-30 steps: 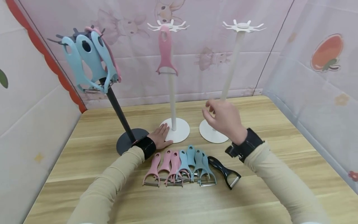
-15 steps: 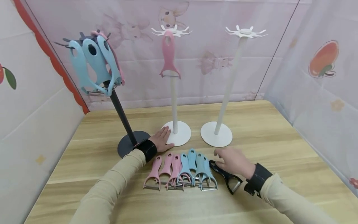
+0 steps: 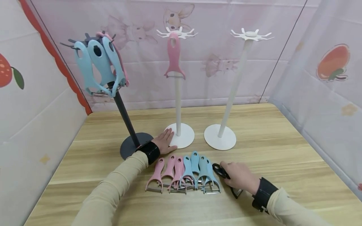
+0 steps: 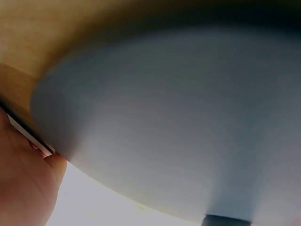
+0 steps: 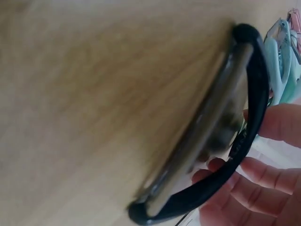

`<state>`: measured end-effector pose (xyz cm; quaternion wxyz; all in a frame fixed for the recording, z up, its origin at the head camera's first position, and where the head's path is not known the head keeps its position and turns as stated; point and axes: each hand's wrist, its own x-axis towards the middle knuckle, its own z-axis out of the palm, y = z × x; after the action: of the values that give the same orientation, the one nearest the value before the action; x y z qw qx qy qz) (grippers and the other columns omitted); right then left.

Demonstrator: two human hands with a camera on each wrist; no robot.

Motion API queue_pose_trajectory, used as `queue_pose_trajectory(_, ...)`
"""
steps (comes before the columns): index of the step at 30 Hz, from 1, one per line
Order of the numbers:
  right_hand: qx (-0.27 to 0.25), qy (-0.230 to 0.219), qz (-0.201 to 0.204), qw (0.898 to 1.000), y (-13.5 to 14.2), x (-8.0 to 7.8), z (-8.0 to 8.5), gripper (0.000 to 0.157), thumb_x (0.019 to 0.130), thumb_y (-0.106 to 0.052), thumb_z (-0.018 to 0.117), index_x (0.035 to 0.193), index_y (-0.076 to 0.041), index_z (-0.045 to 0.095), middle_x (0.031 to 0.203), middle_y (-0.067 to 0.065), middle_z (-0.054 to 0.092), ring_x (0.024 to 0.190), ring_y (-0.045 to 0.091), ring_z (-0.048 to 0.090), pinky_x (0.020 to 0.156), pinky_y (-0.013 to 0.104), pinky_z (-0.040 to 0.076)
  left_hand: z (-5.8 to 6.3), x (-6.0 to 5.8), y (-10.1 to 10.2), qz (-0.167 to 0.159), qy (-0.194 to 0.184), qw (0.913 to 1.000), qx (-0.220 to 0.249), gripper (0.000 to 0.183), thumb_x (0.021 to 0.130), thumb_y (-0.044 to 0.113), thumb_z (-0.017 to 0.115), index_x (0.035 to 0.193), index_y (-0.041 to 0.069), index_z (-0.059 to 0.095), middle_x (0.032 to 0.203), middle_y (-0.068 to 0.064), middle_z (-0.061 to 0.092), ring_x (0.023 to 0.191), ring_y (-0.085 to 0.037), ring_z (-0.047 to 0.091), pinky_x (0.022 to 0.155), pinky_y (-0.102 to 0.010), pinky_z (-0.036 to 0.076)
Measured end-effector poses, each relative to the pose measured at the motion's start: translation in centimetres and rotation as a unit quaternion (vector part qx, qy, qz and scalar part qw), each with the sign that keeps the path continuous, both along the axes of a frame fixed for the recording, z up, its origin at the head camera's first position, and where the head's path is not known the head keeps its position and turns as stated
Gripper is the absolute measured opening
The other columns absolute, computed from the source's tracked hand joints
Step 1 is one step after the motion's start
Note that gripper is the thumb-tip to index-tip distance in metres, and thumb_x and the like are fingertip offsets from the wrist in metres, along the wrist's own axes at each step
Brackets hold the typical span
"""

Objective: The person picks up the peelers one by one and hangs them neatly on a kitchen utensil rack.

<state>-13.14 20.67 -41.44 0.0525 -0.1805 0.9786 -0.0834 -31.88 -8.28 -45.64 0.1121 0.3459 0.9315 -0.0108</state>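
Observation:
My right hand (image 3: 241, 176) grips a black Y-shaped peeler (image 3: 219, 170) by its neck, over the right end of the peeler row. In the right wrist view the thumb and fingers close about the black frame (image 5: 258, 80), its blade end towards the camera. My left hand (image 3: 165, 142) rests with straight fingers on the round white base (image 3: 186, 138) of the middle stand. A pink peeler (image 3: 173, 55) hangs from that stand's hooks. Between my hands, several pink peelers (image 3: 157, 172) and light blue peelers (image 3: 195, 161) lie overlapping, handles pointing away.
A black stand (image 3: 123, 113) at left carries light blue peelers (image 3: 99, 62) and a pink one; its base is beside my left wrist. The right white stand (image 3: 233, 91) has bare hooks. Patterned curtains (image 3: 135, 75) enclose the wooden table (image 3: 282, 138) at the back and sides.
My right hand has come down from in front of the right stand to the black peeler and taken hold of it. The left hand stays on the middle base. The head view has shifted slightly.

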Motion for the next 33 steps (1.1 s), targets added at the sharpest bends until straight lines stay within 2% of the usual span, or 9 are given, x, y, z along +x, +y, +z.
queue_pose_trajectory(9,-0.032,0.028,-0.015,0.999,0.6,0.0,0.6,0.030,0.067,-0.008,0.071,0.092,-0.004,0.054,0.065,0.002,0.053,0.054,0.012,0.047,0.046,0.027,0.040,-0.1,-0.2,0.1,0.005,-0.005,1.0000,-0.007,0.076,0.095,0.050,0.033,0.144,-0.003,0.010,0.150,-0.021,0.003,0.137,-0.031,0.003,0.109,-0.040,0.013)
queue_pose_trajectory(14,-0.058,0.057,-0.023,0.996,0.1,-0.5,1.5,0.029,0.070,-0.011,0.072,0.094,-0.005,0.057,0.065,-0.002,0.053,0.052,0.009,0.044,0.043,0.024,0.037,-0.3,-0.5,0.0,0.003,-0.006,0.9998,-0.017,0.076,0.095,0.051,0.031,0.144,-0.003,0.009,0.150,-0.021,0.001,0.137,-0.030,0.001,0.109,-0.039,0.012)
queue_pose_trajectory(18,-0.104,0.096,-0.020,0.990,-0.8,-1.2,2.7,0.022,0.074,-0.011,0.070,0.089,-0.008,0.055,0.066,-0.005,0.051,0.052,0.006,0.043,0.042,0.021,0.035,-0.5,-0.5,-0.1,-0.001,-0.006,0.9998,-0.017,0.077,0.095,0.052,0.030,0.144,-0.003,0.008,0.150,-0.021,0.001,0.137,-0.030,0.001,0.109,-0.039,0.012)
queue_pose_trajectory(20,-0.139,0.138,-0.008,0.981,-1.6,-1.8,3.4,0.018,0.075,-0.010,0.069,0.085,-0.009,0.054,0.067,-0.005,0.052,0.053,0.006,0.045,0.043,0.020,0.036,-0.5,-0.5,-0.1,0.001,-0.007,0.9999,-0.013,0.076,0.095,0.051,0.031,0.144,-0.003,0.009,0.150,-0.021,0.002,0.137,-0.031,0.001,0.109,-0.040,0.012)
queue_pose_trajectory(22,-0.179,0.195,0.013,0.964,-2.5,-2.5,4.3,0.016,0.076,-0.009,0.069,0.081,-0.009,0.054,0.069,-0.003,0.055,0.056,0.007,0.050,0.044,0.019,0.039,-0.5,-0.5,-0.1,0.004,-0.007,0.9999,-0.010,0.076,0.095,0.051,0.032,0.144,-0.003,0.009,0.150,-0.021,0.001,0.137,-0.030,0.001,0.109,-0.039,0.013)
queue_pose_trajectory(23,-0.199,0.226,0.025,0.953,-2.9,-2.9,4.9,0.016,0.076,-0.008,0.069,0.080,-0.008,0.054,0.069,-0.001,0.056,0.057,0.008,0.052,0.045,0.019,0.041,-0.5,-0.5,-0.1,0.005,-0.008,0.9999,-0.006,0.076,0.095,0.050,0.033,0.144,-0.003,0.010,0.150,-0.021,0.002,0.137,-0.031,0.002,0.109,-0.040,0.013)
queue_pose_trajectory(28,-0.281,0.376,0.070,0.880,-5.1,-5.1,8.0,0.015,0.073,-0.004,0.071,0.076,-0.003,0.056,0.069,0.005,0.058,0.060,0.016,0.059,0.049,0.025,0.048,-0.7,-0.6,0.0,0.002,-0.009,1.0000,-0.002,0.077,0.095,0.052,0.031,0.145,-0.002,0.009,0.150,-0.020,0.000,0.138,-0.030,0.000,0.109,-0.039,0.012)
queue_pose_trajectory(31,-0.327,0.427,0.070,0.840,-6.5,-6.6,10.2,0.014,0.074,-0.003,0.070,0.075,0.000,0.056,0.068,0.009,0.058,0.060,0.020,0.060,0.050,0.027,0.050,-0.9,-0.7,-0.1,0.000,-0.005,1.0000,-0.003,0.077,0.095,0.052,0.030,0.145,-0.002,0.009,0.150,-0.020,0.001,0.138,-0.030,0.001,0.109,-0.039,0.012)
queue_pose_trajectory(33,-0.350,0.451,0.064,0.819,-7.4,-7.6,11.8,0.014,0.076,-0.003,0.070,0.074,0.001,0.057,0.068,0.011,0.059,0.061,0.022,0.060,0.051,0.029,0.051,-0.9,-0.7,-0.1,0.000,-0.002,1.0000,0.004,0.076,0.095,0.051,0.032,0.144,-0.003,0.011,0.150,-0.021,0.003,0.137,-0.031,0.003,0.109,-0.040,0.014)
